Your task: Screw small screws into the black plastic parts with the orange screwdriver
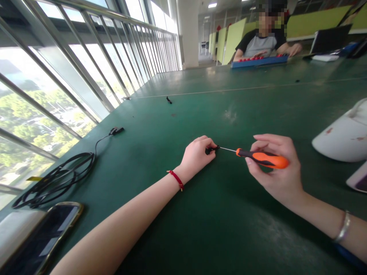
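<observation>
My left hand (198,154) rests low over the green table, its fingers pinched round a small black part (211,149) that they mostly cover. An orange and black screwdriver (266,158) lies across my right hand (282,172), with thumb and fingers about its handle and the handle's end against the palm. Its thin metal shaft points left, and the tip meets the black part at my left fingertips. Whether the tip sits in a screw is too small to tell.
A coiled black cable (65,175) and a phone (54,236) lie at the left. White containers (344,133) stand at the right. A small black piece (169,100) lies farther back on the table (160,126). Across it, a person sits behind a blue tray (258,62). A metal railing (114,57) runs along the left.
</observation>
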The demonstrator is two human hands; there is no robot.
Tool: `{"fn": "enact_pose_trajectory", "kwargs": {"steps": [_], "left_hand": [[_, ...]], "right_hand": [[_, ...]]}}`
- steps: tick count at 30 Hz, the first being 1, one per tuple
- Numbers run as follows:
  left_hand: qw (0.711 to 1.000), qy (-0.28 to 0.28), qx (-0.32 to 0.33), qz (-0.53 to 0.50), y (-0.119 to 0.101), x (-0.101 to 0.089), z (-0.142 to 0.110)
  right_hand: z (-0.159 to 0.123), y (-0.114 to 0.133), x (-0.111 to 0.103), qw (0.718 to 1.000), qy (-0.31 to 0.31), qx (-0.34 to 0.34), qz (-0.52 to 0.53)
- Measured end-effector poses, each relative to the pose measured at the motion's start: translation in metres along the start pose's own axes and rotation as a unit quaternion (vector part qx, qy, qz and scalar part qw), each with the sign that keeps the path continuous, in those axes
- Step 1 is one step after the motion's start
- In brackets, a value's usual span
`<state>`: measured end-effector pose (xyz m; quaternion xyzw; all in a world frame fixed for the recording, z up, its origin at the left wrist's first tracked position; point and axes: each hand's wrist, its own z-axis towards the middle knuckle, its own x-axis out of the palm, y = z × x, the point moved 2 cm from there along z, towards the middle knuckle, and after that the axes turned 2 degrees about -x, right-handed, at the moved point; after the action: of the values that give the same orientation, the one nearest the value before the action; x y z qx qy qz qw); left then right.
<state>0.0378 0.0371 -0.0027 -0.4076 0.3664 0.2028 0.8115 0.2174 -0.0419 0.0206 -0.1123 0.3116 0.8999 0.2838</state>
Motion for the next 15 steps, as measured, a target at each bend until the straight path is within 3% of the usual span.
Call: {"fn": "enact_pose_trajectory", "kwargs": {"steps": [4, 6, 8, 12, 15], "left_hand": [[1.000, 0.001, -0.004, -0.001, -0.0004, -0.0001, 0.0000], [1.000, 0.000, -0.006, 0.000, -0.0006, -0.0003, 0.0002], [1.000, 0.000, -0.005, 0.002, -0.0009, -0.0005, 0.0003], [1.000, 0.003, -0.001, 0.004, -0.0013, -0.0008, 0.0001], [1.000, 0.004, -0.001, 0.005, -0.0015, -0.0011, -0.0004]], "right_hand": [[-0.0011, 0.0018, 0.0020, 0.994, 0.100, 0.040, 0.000], [-0.0021, 0.0036, 0.0025, 0.992, 0.121, 0.045, -0.009], [-0.0022, 0.0033, 0.0023, 0.994, 0.096, 0.049, -0.013], [-0.0003, -0.0019, 0.0001, 0.999, -0.027, 0.035, -0.014], [0.0007, -0.0045, 0.0005, 0.998, -0.021, 0.046, 0.025]]}}
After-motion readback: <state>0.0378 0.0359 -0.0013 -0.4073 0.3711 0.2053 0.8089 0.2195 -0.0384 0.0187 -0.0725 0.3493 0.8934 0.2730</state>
